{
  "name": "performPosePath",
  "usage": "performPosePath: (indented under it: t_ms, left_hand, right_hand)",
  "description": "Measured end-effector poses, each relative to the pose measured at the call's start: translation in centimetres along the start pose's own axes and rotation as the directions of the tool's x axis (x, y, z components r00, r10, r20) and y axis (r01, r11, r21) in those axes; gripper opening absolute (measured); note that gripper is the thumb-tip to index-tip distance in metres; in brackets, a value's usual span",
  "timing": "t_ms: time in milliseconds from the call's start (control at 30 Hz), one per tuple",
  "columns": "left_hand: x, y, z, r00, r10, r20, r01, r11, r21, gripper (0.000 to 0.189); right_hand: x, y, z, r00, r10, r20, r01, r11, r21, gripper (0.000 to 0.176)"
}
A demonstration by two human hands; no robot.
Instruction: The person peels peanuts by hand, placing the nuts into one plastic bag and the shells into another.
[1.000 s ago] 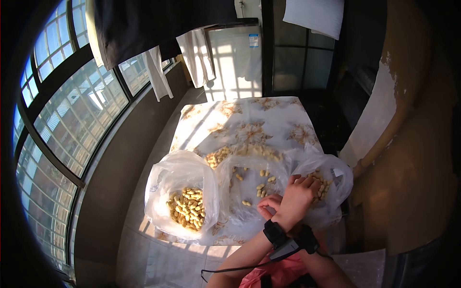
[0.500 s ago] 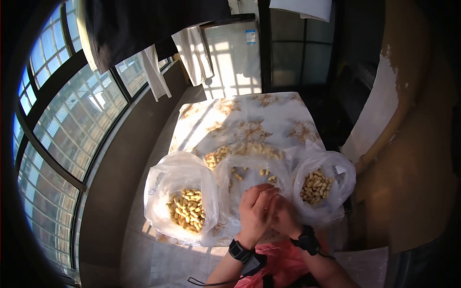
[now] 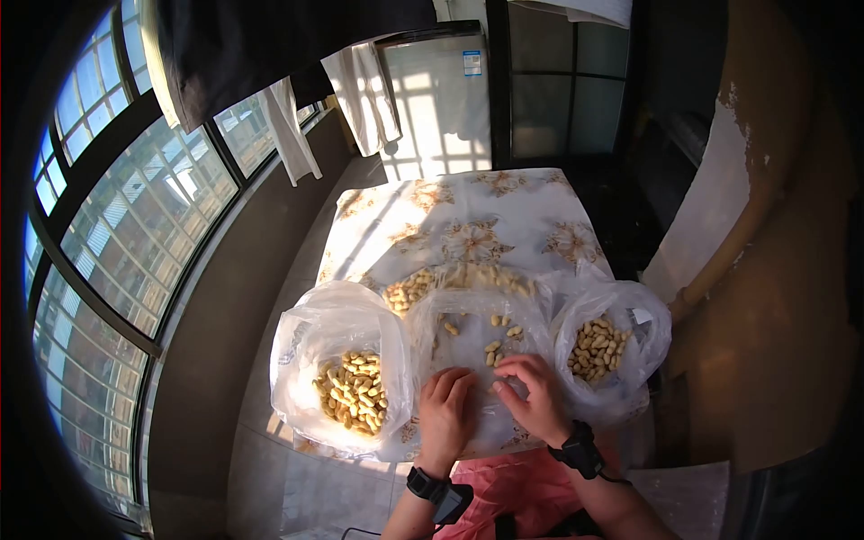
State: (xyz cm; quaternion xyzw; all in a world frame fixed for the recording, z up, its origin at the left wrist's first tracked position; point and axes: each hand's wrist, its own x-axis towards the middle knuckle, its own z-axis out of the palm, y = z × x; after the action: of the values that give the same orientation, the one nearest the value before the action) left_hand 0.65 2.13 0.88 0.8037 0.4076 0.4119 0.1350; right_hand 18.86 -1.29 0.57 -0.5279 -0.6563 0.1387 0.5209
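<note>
Three clear plastic bags stand along the near side of the table. Many peanuts (image 3: 353,393) fill the bottom of the left bag (image 3: 292,346). Inside the right bag (image 3: 650,346) is another heap of peanuts (image 3: 596,349). A few loose peanuts (image 3: 493,351) lie in the middle bag (image 3: 432,337). My left hand (image 3: 447,409) rests at that bag's near part with its fingers curled down; what they hold, if anything, is hidden. My right hand (image 3: 533,396) is beside it, thumb and index finger apart near the loose peanuts, with nothing visible between them.
More peanuts (image 3: 408,292) lie behind the middle bag. A flowered cloth (image 3: 472,238) covers the table. Windows (image 3: 148,216) line the left side, and dark and white cloths (image 3: 364,99) hang above. A pale cabinet (image 3: 441,108) stands behind the table.
My hands, together before, have separated: the left moved left and down, the right opened its thumb and index finger. More peanuts now show in the middle bag.
</note>
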Motion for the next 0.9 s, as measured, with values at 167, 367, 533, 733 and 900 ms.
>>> performPosePath:
  t_ms: [167, 367, 533, 733, 900]
  left_hand:
    - [-0.32, 0.43, -0.15, 1.0, -0.019, 0.023, 0.019, 1.0, -0.016, 0.03]
    - [-0.51, 0.47, -0.24, 0.999, -0.015, 0.032, 0.015, 1.0, -0.023, 0.031]
    - [-0.91, -0.04, 0.09, 0.999, -0.003, 0.04, 0.004, 1.0, -0.017, 0.036]
    - [-0.94, 0.01, 0.07, 0.998, 0.006, 0.059, -0.006, 1.0, 0.005, 0.036]
    - [-0.59, 0.15, 0.09, 1.0, 0.016, 0.014, -0.016, 1.0, -0.016, 0.031]
  right_hand:
    - [-0.14, 0.4, 0.21, 1.0, -0.013, -0.006, 0.013, 1.0, -0.012, 0.019]
    - [-0.18, 0.42, 0.36, 0.999, -0.014, -0.041, 0.012, 0.999, -0.045, 0.019]
    - [-0.22, 0.86, 0.49, 0.997, -0.043, 0.071, 0.05, 0.993, -0.104, 0.02]
    - [-0.33, 0.69, 0.43, 0.995, -0.023, 0.093, 0.032, 0.994, -0.104, 0.021]
    - [-0.36, 0.66, 0.38, 0.995, -0.009, 0.102, 0.019, 0.995, -0.094, 0.024]
